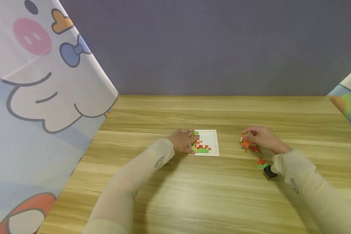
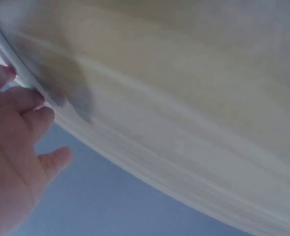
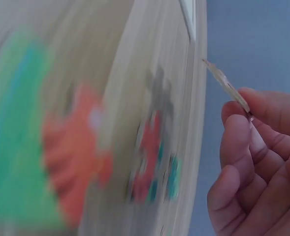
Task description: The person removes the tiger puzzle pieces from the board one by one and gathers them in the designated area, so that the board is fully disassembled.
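My left hand (image 1: 182,141) rests with spread fingers on the left side of a white-framed puzzle board (image 1: 218,143). Joined red and green puzzle pieces (image 1: 201,149) fill the left and lower parts of the board; its upper right shows bare white. To the right, above the table, my right hand (image 1: 261,138) pinches an orange-red puzzle piece (image 1: 245,143) with a white eye-like spot. The right wrist view shows this held piece (image 3: 227,87) edge-on between thumb and fingertips. Part of the board lies hidden under my left hand.
Loose red puzzle pieces (image 1: 255,149) lie on the wooden table (image 1: 175,195) under my right hand. Nearer me is a red and green piece (image 1: 261,162), beside a black object (image 1: 270,171) at my right wrist. A grey panel (image 1: 210,48) rises behind the table, a cartoon-printed cloth (image 1: 61,97) at left.
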Action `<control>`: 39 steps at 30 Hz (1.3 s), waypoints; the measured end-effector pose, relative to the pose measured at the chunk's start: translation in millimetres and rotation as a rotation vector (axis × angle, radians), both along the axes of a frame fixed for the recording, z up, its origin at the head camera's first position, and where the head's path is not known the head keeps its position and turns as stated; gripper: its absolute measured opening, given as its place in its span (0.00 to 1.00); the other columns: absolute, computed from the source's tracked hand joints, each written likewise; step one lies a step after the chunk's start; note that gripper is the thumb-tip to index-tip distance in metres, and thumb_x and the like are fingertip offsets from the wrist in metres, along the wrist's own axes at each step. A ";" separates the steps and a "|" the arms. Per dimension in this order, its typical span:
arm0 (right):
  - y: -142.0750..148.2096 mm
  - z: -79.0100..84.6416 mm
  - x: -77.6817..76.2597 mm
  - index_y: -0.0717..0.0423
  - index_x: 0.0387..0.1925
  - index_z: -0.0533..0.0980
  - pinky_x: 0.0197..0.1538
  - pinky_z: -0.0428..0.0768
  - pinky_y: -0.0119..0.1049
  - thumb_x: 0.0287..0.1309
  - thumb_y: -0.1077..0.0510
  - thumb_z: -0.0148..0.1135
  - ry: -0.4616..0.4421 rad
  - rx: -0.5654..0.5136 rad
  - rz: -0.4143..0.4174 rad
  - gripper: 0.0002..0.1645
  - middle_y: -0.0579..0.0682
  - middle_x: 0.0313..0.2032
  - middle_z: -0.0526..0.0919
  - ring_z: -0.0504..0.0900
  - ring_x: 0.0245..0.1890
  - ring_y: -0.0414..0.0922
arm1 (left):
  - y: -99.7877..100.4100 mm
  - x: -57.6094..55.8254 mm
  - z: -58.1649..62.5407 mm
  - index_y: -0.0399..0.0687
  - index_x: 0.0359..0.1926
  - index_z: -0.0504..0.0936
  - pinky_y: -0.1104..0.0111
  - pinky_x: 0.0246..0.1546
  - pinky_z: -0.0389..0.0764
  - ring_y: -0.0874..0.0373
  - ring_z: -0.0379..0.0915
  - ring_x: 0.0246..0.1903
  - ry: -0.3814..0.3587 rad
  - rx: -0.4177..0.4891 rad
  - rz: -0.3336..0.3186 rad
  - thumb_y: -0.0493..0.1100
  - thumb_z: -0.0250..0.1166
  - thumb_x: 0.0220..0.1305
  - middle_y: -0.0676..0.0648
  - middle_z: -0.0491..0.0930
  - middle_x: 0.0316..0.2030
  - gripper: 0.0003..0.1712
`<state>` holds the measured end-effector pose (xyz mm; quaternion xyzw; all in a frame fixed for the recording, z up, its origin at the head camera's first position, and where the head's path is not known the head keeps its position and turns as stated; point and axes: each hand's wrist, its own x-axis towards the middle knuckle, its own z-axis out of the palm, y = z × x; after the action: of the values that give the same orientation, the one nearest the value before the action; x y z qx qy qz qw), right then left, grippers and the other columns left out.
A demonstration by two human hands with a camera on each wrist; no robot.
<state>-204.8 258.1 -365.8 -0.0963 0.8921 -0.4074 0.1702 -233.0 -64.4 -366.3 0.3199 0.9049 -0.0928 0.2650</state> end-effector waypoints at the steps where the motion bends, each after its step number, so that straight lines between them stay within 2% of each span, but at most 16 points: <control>1: 4.7 -0.8 0.5 0.70 0.56 0.72 0.31 0.78 0.37 0.66 0.56 0.57 -0.004 0.004 -0.004 0.24 0.50 0.27 0.80 0.77 0.25 0.44 | 0.3 -0.1 0.7 0.59 0.76 0.42 0.52 0.70 0.39 0.54 0.34 0.73 -0.001 -0.007 -0.005 0.68 0.51 0.65 0.47 0.36 0.75 0.48; 4: 18.0 -2.8 0.8 0.71 0.57 0.70 0.35 0.80 0.37 0.67 0.56 0.56 -0.019 0.009 -0.018 0.25 0.49 0.30 0.82 0.80 0.30 0.44 | 1.6 -1.1 3.4 0.58 0.76 0.41 0.52 0.70 0.40 0.54 0.33 0.73 -0.016 -0.025 -0.011 0.68 0.52 0.64 0.46 0.35 0.75 0.49; 11: 44.2 -4.4 2.3 0.74 0.58 0.69 0.36 0.81 0.34 0.67 0.57 0.55 0.002 0.034 -0.037 0.26 0.51 0.34 0.83 0.82 0.31 0.41 | 4.4 -2.5 5.3 0.57 0.76 0.40 0.52 0.70 0.40 0.53 0.34 0.73 -0.046 -0.033 0.004 0.69 0.57 0.60 0.45 0.34 0.75 0.54; 20: 72.7 -10.3 14.1 0.77 0.57 0.68 0.35 0.82 0.34 0.66 0.60 0.56 0.002 0.032 -0.065 0.26 0.60 0.40 0.83 0.82 0.30 0.38 | 3.5 -4.1 -1.5 0.57 0.76 0.40 0.51 0.70 0.41 0.53 0.33 0.73 -0.022 -0.021 -0.016 0.70 0.56 0.60 0.45 0.34 0.75 0.54; 26: 81.5 -12.1 17.9 0.78 0.60 0.65 0.34 0.82 0.34 0.69 0.60 0.52 0.022 0.050 -0.062 0.26 0.66 0.44 0.82 0.82 0.29 0.38 | 1.0 -2.7 -2.4 0.57 0.76 0.39 0.52 0.70 0.40 0.54 0.31 0.73 -0.001 -0.039 -0.018 0.71 0.56 0.58 0.45 0.33 0.75 0.55; 33: 84.6 -9.9 19.5 0.78 0.59 0.65 0.33 0.81 0.33 0.67 0.62 0.55 0.038 0.040 -0.090 0.27 0.55 0.37 0.85 0.82 0.28 0.37 | -0.2 0.6 -0.7 0.58 0.76 0.38 0.52 0.70 0.42 0.54 0.32 0.73 0.033 -0.055 -0.034 0.71 0.55 0.58 0.47 0.33 0.75 0.56; 39: 86.7 -9.6 22.4 0.78 0.60 0.65 0.33 0.80 0.32 0.69 0.59 0.52 0.017 0.047 -0.137 0.27 0.49 0.37 0.86 0.81 0.29 0.35 | -1.7 1.0 0.4 0.65 0.76 0.39 0.50 0.70 0.40 0.53 0.32 0.73 0.000 -0.018 -0.034 0.69 0.56 0.58 0.45 0.32 0.75 0.53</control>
<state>-182.4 344.8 -375.4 -0.0345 0.9072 -0.3963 0.1368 -232.0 -66.2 -365.9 0.3327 0.8985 -0.1053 0.2662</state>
